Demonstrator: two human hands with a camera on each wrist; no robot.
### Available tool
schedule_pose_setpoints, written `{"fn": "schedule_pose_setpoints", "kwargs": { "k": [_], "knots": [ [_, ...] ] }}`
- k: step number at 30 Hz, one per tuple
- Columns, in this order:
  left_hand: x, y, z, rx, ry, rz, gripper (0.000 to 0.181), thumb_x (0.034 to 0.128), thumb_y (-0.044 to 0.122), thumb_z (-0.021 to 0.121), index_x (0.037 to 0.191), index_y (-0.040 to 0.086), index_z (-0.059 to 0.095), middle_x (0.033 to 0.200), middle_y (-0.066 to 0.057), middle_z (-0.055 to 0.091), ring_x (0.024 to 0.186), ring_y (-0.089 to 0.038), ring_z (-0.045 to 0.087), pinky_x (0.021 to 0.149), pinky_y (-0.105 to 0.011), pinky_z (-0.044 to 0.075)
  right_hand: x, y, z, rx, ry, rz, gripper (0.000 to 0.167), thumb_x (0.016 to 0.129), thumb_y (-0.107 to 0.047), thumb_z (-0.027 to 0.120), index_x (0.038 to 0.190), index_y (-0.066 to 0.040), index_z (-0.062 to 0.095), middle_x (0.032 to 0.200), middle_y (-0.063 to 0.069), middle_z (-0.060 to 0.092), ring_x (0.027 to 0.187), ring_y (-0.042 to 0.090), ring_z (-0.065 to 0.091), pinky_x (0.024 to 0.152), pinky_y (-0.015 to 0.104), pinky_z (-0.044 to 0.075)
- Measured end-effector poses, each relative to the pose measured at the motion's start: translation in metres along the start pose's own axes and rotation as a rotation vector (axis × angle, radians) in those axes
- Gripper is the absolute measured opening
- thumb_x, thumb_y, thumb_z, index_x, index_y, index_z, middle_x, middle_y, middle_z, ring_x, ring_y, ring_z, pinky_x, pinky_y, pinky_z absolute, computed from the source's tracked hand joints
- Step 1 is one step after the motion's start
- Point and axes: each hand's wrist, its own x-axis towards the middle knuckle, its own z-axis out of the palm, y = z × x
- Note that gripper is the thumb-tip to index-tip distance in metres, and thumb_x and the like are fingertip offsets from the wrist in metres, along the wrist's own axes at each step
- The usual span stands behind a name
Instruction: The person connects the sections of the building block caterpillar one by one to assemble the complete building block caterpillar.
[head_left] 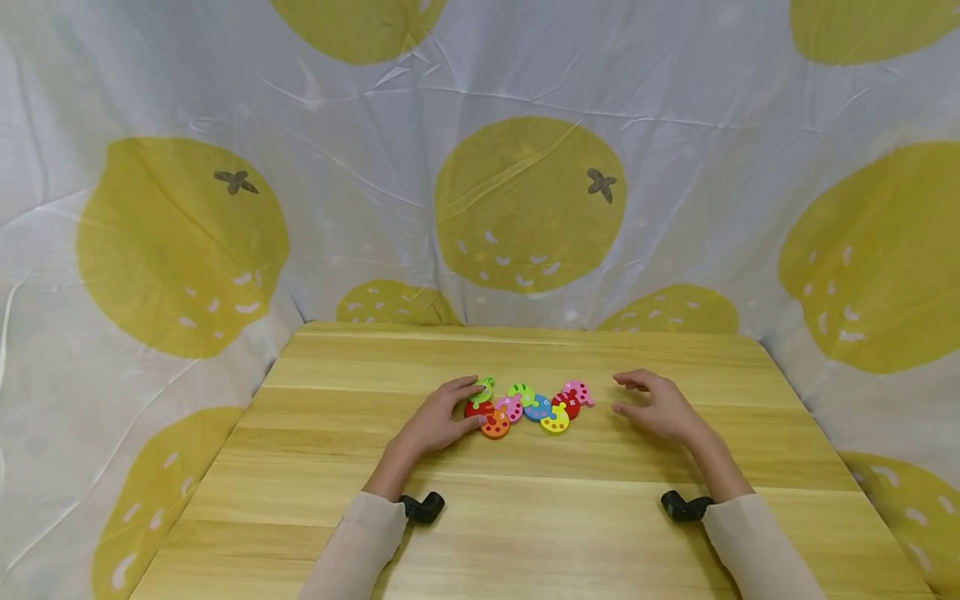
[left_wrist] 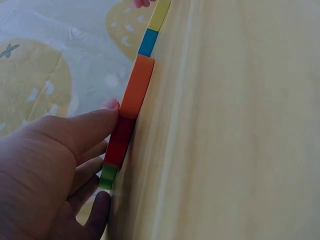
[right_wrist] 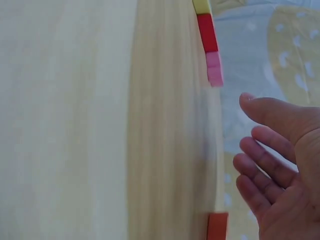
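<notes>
A wavy chain of colourful interlocking puzzle pieces lies flat on the wooden table. At its left end, my left hand rests with loosely spread fingers. Its thumb touches the chain near the orange piece and the left red piece; the fingertips are by the light green end piece, partly hidden. A pink piece, green striped piece, blue piece, yellow piece, red piece and pink end piece run rightward. My right hand hovers apart from that end, fingers relaxed, holding nothing.
An orange-red block stands on the table below my right hand in the right wrist view; the hand hides it in the head view. A lemon-print cloth hangs behind the wooden table. Black cameras sit on both wrists.
</notes>
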Motion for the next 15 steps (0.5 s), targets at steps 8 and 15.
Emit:
{"fn": "schedule_pose_setpoints", "kwargs": {
  "k": [8, 15],
  "knots": [
    [0.003, -0.004, 0.002, 0.001, -0.009, 0.009, 0.061, 0.0950, 0.043, 0.074, 0.148, 0.019, 0.058, 0.163, -0.002, 0.042, 0.154, -0.030, 0.034, 0.125, -0.052, 0.030, -0.025, 0.017, -0.016, -0.046, 0.048, 0.066, 0.061, 0.092, -0.032, 0.080, 0.140, 0.000, 0.060, 0.136, 0.023, 0.062, 0.123, 0.046, 0.060, 0.101, 0.060, 0.052],
    [0.004, -0.006, -0.003, -0.022, -0.003, -0.001, 0.059, 0.0930, 0.041, 0.077, 0.146, 0.022, 0.060, 0.161, -0.001, 0.045, 0.152, -0.032, 0.037, 0.125, -0.053, 0.030, -0.033, 0.027, -0.030, -0.085, 0.084, 0.092, 0.064, 0.089, -0.034, 0.082, 0.138, 0.002, 0.061, 0.136, 0.026, 0.058, 0.122, 0.054, 0.055, 0.100, 0.068, 0.048]
  ]
}}
